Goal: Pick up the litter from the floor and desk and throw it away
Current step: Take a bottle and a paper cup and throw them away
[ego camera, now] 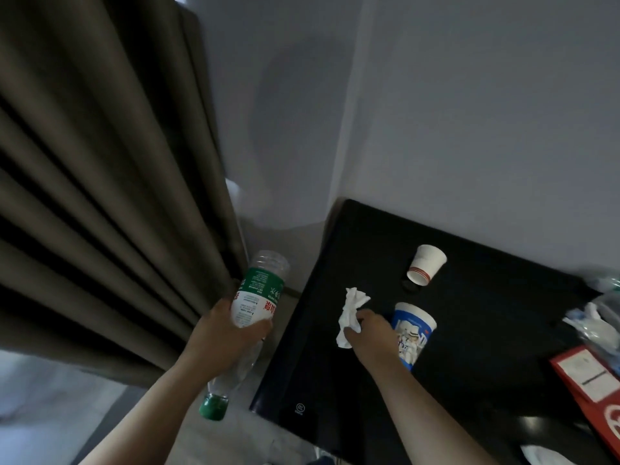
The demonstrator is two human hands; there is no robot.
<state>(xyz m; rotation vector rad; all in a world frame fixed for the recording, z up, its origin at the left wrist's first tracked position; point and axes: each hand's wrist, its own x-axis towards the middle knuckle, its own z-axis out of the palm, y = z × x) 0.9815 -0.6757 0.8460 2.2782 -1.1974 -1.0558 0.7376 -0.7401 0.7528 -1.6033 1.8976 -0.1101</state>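
Note:
My left hand (219,335) grips an empty clear plastic bottle (260,290) with a green and white label, held upside down beside the desk so its green cap points at the floor. My right hand (372,332) pinches a crumpled white tissue (350,312) just above the black desk (318,374). Right of that hand lies a blue and white printed paper cup (416,330) on its side. Farther back, a white paper cup (426,263) with red stripes also lies tipped over.
Brown curtains (100,196) hang on the left, close to the bottle. Grey walls (469,112) meet in a corner behind the desk. Crumpled clear plastic (600,310) and a red box (593,391) sit at the desk's right edge.

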